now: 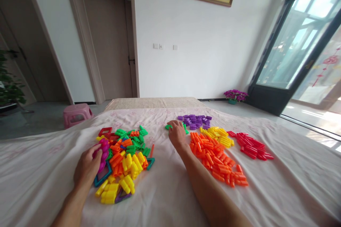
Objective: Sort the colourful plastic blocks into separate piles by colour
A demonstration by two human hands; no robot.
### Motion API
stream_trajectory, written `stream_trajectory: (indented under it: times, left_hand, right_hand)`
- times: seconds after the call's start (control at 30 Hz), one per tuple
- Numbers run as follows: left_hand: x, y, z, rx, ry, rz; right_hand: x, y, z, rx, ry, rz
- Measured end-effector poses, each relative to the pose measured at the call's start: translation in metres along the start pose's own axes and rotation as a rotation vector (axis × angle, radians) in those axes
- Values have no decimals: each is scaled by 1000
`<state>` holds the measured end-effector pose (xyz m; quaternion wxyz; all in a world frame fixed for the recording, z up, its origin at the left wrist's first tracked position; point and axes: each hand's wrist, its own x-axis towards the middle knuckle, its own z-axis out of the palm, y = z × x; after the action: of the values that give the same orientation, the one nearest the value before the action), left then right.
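Note:
On the left, my left hand [87, 163] is closed around a magenta knobbly plastic piece [103, 155], held at the edge of a mixed heap. Green tube blocks [137, 143], orange tube blocks [116, 159] and yellow tube blocks [132, 165] make up most of this heap. Farther right, my right hand [177, 135] reaches down with bent fingers over a few green tube blocks [185, 128]; its fingertips are partly hidden, and green shows on both sides. Purple tube blocks [195, 121] lie just beyond it.
Sorted piles of orange tubes [215, 156], yellow tubes [218, 135] and red tubes [252, 145] lie to the right. Teal frame pieces [150, 164] poke out of the mixed heap. A creased white cloth [165, 198] covers the surface. A pink stool [77, 114] stands beyond its left edge.

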<state>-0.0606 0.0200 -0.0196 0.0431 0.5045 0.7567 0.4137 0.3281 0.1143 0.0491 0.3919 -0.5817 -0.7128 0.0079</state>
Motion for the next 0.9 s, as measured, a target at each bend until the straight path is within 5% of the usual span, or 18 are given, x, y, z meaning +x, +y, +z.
stream_trajectory:
  times: [0.17, 0.27, 0.53, 0.77, 0.9]
  left_hand:
    - [-2, 10, 1, -98, -57, 11]
    - [-3, 16, 3, -127, -62, 24]
    - [-8, 32, 7, -271, -82, 58]
    - [-16, 45, 1, -506, -172, 9]
    - [-13, 42, -5, -428, -68, -78]
  right_hand:
    - [-15, -35, 21, 283, -482, -249]
    - [-24, -51, 31, 262, -657, -385]
    - [-25, -55, 20, 68, -699, -426]
    - [-22, -53, 18, 165, -737, -193]
    - [-17, -46, 11, 223, -644, -99]
